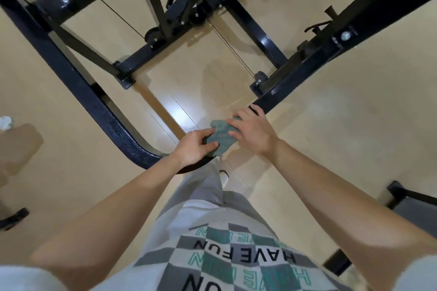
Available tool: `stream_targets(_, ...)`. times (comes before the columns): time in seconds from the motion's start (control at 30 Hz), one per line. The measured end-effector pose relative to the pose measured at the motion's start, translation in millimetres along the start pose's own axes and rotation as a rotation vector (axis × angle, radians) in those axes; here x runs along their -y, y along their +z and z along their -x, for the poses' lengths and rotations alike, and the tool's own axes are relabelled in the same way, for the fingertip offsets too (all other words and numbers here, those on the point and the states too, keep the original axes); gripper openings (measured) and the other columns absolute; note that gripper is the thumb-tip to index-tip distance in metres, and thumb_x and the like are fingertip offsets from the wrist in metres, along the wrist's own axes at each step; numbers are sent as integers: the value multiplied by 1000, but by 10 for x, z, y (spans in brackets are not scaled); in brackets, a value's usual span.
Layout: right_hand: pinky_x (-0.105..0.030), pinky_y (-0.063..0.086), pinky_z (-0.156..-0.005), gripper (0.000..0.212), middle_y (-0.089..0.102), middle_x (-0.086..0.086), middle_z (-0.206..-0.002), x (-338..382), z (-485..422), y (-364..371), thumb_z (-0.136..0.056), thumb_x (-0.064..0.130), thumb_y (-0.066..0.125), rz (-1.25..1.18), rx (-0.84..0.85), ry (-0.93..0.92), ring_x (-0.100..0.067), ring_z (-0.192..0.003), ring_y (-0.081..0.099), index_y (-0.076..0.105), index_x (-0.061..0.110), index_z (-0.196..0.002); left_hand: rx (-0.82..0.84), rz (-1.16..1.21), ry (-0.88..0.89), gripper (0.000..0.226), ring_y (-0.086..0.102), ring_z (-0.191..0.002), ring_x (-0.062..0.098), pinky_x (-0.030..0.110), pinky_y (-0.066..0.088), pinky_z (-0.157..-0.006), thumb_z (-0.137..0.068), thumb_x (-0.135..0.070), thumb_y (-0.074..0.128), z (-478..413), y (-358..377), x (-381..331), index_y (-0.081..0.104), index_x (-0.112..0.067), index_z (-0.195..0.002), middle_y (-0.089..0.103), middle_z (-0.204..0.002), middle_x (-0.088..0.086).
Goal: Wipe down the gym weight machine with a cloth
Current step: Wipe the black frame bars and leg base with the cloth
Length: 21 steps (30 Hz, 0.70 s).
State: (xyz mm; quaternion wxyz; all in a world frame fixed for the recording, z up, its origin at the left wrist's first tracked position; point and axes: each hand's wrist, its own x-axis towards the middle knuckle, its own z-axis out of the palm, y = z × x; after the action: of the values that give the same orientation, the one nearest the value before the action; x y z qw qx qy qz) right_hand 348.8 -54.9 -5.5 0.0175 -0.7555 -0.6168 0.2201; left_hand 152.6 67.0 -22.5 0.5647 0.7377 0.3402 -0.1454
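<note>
a view straight down from a person's head onto a pale, glossy floor (331,149), with a black gym weight machine (151,54) spread across the upper half: square steel beams, small pulleys and thin cables crossing between them. a thick curved bar (89,99) of the machine sweeps from the upper left down to the middle of the scene, and a straight bar (305,75) slants in from the upper right; the two seem to converge in front of the person, at about where the hands work. both bare forearms reach forward from the bottom edge, over grey trousers and a checked shirt. the left hand (192,146) curls around the near end of the curved bar, thumb and fingers pinching one edge of a teal cloth (221,136). the right hand (254,130) lies flatter, fingers pressing the cloth's other side while the fingertips hook over the end of the straight bar. the cloth sits bunched between the two hands, against the bars, likely held this way so it wraps the metal for a wipe along its length. the straight bar runs clear and open up to a bolt, and the curved bar is unobstructed along its outer edge, so either direction looks free for sliding; the cables and pulleys lie well apart, further in.
</note>
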Motion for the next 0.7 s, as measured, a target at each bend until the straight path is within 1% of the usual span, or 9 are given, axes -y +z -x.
stream_targets(0.07, -47, 13, -121, 39, 55, 0, -128, -204, -64, -139, -102, 42, 49, 69, 80, 25, -20, -130, 44, 60, 24, -134, -1, 28, 15, 34, 70, -98, 16, 42, 55, -93, -91, -37, 65, -135, 30, -96, 68, -34, -125, 76, -106, -6)
stream_targets(0.13, -46, 10, -121, 39, 53, 2, -129, -471, -101, -293, -102, 42, 47, 105, 93, 56, -18, -132, 42, 58, 25, -135, 20, 56, 13, 39, 68, -103, 14, 36, 53, -96, -95, -29, 67, -309, 71, -208, 64, -31, -134, 74, -112, -8)
stream_targets(0.23, -45, 7, -121, 41, 52, 1, -138, -836, -84, -478, -102, 40, 48, 153, 110, 76, -21, -140, 36, 55, 24, -140, 73, 110, 1, 46, 66, -106, 10, 26, 50, -98, -96, -28, 68, -563, 143, -360, 58, -29, -142, 71, -118, -11)
stream_targets(0.3, -44, 6, -119, 41, 52, 0, -142, -998, -92, -590, -103, 39, 47, 174, 117, 104, -24, -144, 33, 56, 24, -141, 106, 161, 19, 47, 65, -107, 7, 19, 47, -96, -97, -26, 67, -713, 182, -467, 57, -27, -143, 70, -121, -10)
stream_targets(0.33, -44, 7, -118, 41, 52, 0, -143, -1070, -111, -652, -103, 38, 47, 183, 112, 118, -25, -144, 33, 57, 24, -140, 114, 174, 27, 47, 64, -108, 8, 19, 46, -96, -98, -26, 67, -794, 206, -536, 57, -27, -143, 69, -122, -9)
stream_targets(0.43, -45, 12, -117, 41, 54, 1, -140, -1250, -135, -774, -103, 41, 46, 232, 113, 147, -23, -141, 35, 57, 25, -139, 123, 178, 34, 45, 62, -113, 13, 24, 45, -99, -99, -29, 64, -1008, 257, -754, 55, -29, -144, 67, -126, -6)
stream_targets(0.53, -44, 16, -115, 41, 55, 4, -136, -1526, -174, -836, -102, 43, 45, 277, 110, 169, -21, -136, 38, 58, 27, -137, 118, 184, 24, 46, 57, -121, 16, 25, 40, -102, -101, -31, 61, -1276, 341, -944, 53, -25, -146, 63, -134, -2)
stream_targets(0.6, -43, 21, -113, 38, 58, 3, -130, -1737, -211, -874, -102, 42, 46, 297, 70, 164, -22, -130, 42, 62, 25, -132, 121, 190, 21, 48, 54, -126, 19, 26, 39, -103, -102, -34, 58, -1454, 398, -1070, 51, -21, -147, 59, -140, 1)
stream_targets(0.7, -43, 29, -107, 36, 60, 1, -125, -2046, -233, -883, -101, 41, 47, 302, -11, 165, -26, -126, 46, 65, 21, -126, 142, 214, 28, 48, 54, -124, 17, 25, 39, -101, -102, -36, 58, -1736, 480, -1286, 51, -18, -146, 58, -140, 0)
